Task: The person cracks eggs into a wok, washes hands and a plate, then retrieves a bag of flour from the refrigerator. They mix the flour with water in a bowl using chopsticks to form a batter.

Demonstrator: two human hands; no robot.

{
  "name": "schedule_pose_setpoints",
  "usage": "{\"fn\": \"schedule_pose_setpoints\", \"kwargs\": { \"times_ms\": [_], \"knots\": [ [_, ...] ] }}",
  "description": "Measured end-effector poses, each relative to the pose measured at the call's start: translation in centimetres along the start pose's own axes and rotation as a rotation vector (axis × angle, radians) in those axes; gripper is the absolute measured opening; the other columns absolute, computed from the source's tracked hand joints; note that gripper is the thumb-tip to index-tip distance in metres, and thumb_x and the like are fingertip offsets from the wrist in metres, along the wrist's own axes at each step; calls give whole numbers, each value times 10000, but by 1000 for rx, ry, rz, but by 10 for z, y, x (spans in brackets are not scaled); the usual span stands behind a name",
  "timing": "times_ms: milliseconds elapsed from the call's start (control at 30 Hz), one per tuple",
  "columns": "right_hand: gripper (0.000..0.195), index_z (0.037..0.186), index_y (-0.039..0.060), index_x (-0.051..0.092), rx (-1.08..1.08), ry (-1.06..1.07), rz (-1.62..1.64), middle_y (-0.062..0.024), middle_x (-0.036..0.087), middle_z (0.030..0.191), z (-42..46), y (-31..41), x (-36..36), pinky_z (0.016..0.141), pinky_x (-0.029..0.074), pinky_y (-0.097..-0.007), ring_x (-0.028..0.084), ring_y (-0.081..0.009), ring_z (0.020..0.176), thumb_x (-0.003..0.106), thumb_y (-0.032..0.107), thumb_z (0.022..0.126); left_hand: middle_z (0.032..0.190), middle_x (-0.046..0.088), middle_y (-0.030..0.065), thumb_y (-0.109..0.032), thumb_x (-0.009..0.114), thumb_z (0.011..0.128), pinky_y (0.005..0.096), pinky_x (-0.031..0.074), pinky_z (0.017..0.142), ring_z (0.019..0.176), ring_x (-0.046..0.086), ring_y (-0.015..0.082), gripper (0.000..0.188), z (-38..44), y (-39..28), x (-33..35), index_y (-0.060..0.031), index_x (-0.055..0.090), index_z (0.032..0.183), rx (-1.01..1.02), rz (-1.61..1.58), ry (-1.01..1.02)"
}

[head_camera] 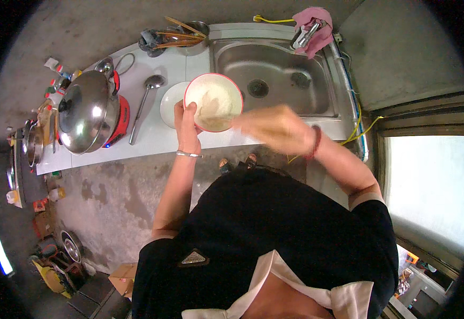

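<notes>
My left hand (187,127) holds a white bowl (213,75) with a red rim, thumb over the edge and fingers underneath. Pale, fine-looking contents (222,95) cover the inside of the bowl. My right hand (278,127), smeared by motion, is at the bowl's right rim with its fingers drawn together. A blurred, brownish thin utensil (215,121) runs from those fingers into the bowl; its exact kind cannot be told. Partly hidden behind the bowl, a white plate (169,104) lies on the white counter (148,149).
A steel sink (272,65) is set into the counter, with a pink cloth (323,28) over its faucet. To the left, a metal ladle (139,109) lies beside a lidded steel wok (84,113) on a red cooker (123,119). Chopsticks (186,36) rest across a metal pot (196,48).
</notes>
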State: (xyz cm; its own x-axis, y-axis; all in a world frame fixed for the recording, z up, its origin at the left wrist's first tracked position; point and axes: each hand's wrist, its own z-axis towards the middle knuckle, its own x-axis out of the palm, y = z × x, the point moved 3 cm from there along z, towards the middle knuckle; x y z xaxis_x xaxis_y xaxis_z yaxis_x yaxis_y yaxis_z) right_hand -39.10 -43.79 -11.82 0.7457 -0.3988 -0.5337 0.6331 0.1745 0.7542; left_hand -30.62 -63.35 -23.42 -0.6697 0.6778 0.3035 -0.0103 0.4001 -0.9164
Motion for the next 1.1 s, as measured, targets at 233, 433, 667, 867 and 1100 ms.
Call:
{"fn": "schedule_pose_setpoints", "kwargs": {
  "times_ms": [233, 433, 667, 867, 1100],
  "knots": [
    [258, 1102, 18, 617, 85, -31, 82, -159, 644, 1048, 14, 16, 10, 812, 501, -337, 638, -271, 952, 560, -2, 851, 1101, 500, 107, -369, 579, 833, 320, 522, 718, 969, 561, 191, 515, -8, -8, -4, -43, 406, 1192, 62, -16, -44],
    [267, 1089, 35, 614, -2, 56, -78, -176, 628, 1082, 21, 30, 15, 884, 493, -372, 607, -302, 1039, 541, -21, 838, 1095, 507, 131, -292, 587, 842, 300, 542, 702, 976, 566, 203, 509, -7, -16, -6, 10, 391, 1201, 83, -14, -91],
    [299, 1095, 39, 625, 73, 72, 82, -156, 617, 1131, 26, 6, 13, 872, 495, -349, 607, -286, 1043, 574, -32, 810, 1102, 507, 137, -272, 586, 845, 307, 529, 716, 963, 557, 192, 530, -2, -19, -13, 30, 362, 1218, 160, -23, -84],
    [295, 1102, 48, 622, -44, 165, -96, -192, 605, 1124, 35, 35, 9, 892, 481, -354, 594, -320, 1050, 579, -9, 816, 1072, 510, 111, -261, 580, 861, 298, 419, 847, 953, 503, 173, 411, 10, -12, -19, 29, 468, 1129, 294, 34, -110],
    [279, 1100, 26, 626, -118, 151, -143, -136, 615, 1160, 35, 14, 5, 884, 484, -333, 613, -260, 1033, 530, -21, 842, 1106, 501, 93, -254, 551, 851, 305, 496, 753, 990, 522, 165, 431, 5, -23, -11, -15, 434, 1190, 146, -66, -73]
  ]
}}
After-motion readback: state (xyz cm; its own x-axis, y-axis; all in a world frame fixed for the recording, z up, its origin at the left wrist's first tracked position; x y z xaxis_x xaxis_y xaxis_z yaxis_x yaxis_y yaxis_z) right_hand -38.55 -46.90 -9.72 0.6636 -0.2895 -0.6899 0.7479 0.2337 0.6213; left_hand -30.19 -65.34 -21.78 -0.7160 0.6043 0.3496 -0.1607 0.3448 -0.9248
